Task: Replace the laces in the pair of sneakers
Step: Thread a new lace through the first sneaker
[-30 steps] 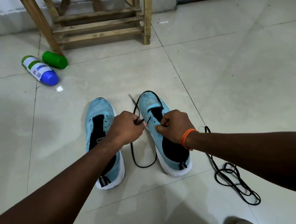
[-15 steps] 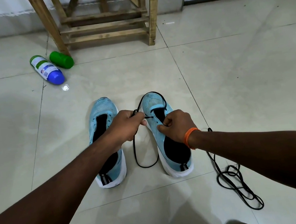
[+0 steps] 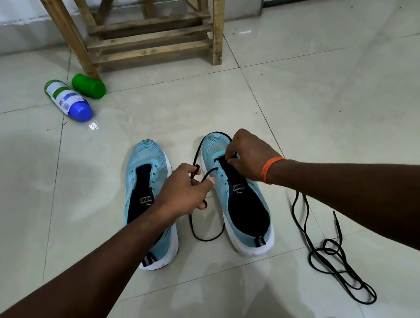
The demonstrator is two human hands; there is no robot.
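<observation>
Curled fingers of the left hand [image 3: 183,190] pinch a black lace [image 3: 207,238] just left of the right sneaker [image 3: 247,208]. The right hand [image 3: 251,155], an orange band [image 3: 271,169] at its wrist, nips the same lace with bent fingertips at the far eyelets near that shoe's toe, and the slack loops on the tiles between the pair. The left sneaker [image 3: 148,174] stands just beside, a second black lace [image 3: 332,263] lies tangled at near right, and a white-and-blue bottle [image 3: 69,100] and a green bottle [image 3: 88,86] lie far left by a wooden stool [image 3: 151,39].
</observation>
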